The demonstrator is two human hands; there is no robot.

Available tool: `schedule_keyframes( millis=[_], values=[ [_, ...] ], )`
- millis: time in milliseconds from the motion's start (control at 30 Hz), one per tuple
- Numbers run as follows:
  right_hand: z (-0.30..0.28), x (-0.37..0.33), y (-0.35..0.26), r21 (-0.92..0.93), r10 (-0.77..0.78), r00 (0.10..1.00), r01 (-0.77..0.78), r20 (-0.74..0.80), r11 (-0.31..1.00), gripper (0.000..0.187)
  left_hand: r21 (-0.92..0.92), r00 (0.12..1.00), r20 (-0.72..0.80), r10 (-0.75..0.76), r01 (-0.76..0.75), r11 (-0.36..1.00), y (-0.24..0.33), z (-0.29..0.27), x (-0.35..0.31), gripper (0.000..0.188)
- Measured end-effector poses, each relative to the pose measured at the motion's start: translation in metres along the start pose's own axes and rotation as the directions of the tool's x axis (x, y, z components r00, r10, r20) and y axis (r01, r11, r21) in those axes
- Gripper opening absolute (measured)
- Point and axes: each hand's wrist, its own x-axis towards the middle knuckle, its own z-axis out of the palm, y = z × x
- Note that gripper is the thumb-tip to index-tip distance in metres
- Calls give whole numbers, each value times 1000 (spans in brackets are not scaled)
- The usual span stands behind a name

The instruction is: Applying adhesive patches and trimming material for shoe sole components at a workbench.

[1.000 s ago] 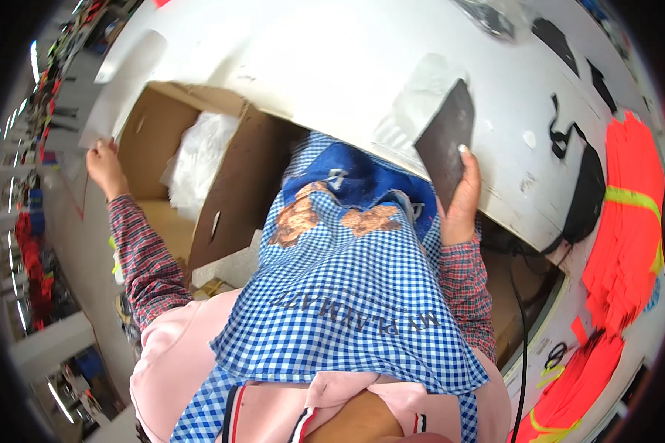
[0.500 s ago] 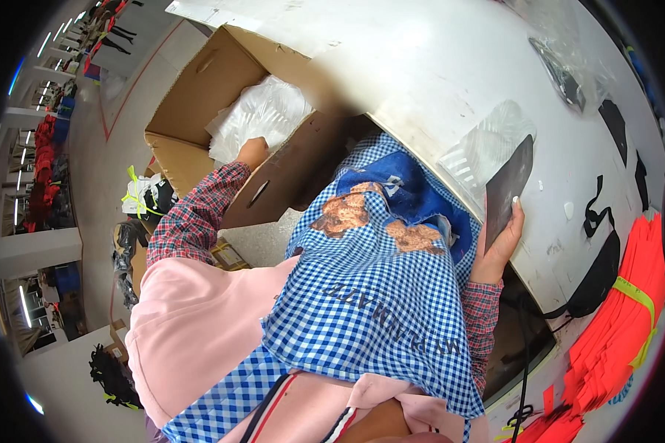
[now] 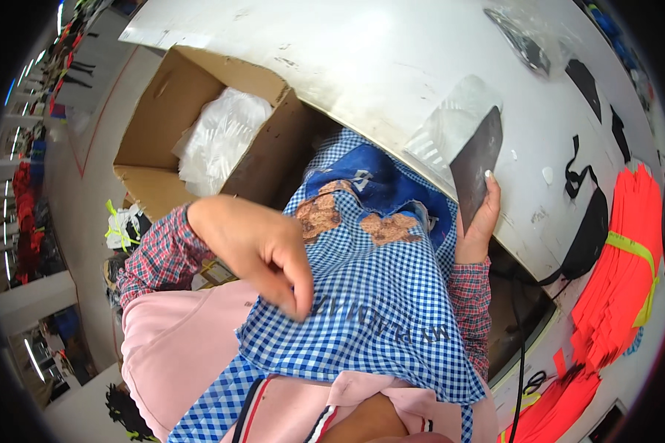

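Right hand [image 3: 479, 218] grasping dark flat piece [image 3: 477, 166], long side pointing up and far, at tabletop [image 3: 362, 66] edge. Left hand [image 3: 262, 251] loose, holding nothing, over checked apron [image 3: 377, 295], left of piece.

Open brown cardboard box [image 3: 199, 125] on floor left of tabletop [image 3: 362, 59], flaps up, w/ crumpled clear plastic bags [image 3: 218, 136] inside. Clear plastic sleeve [image 3: 454, 122] at tabletop edge. Another clear packet [image 3: 521, 37] farther back, dark item inside.
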Motion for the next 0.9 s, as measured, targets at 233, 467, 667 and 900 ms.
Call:
schedule_keyframes(
  millis=[233,467,667,900],
  values=[
    [-11,5,2,21,42,999,-43,29,999,42,-12,964,257,73,-72,997,18,5,11,27],
    [-15,7,3,25,28,999,-29,45,999,40,269,943,334,-17,-78,960,32,1,0,32],
    [-7,4,-1,79,27,999,-28,23,996,23,-74,910,387,147,-128,989,12,-14,13,17],
    [-3,7,-9,-61,-158,987,159,21,985,19,22,546,-837,20,-2,1000,-17,-26,45,17]
  ],
)
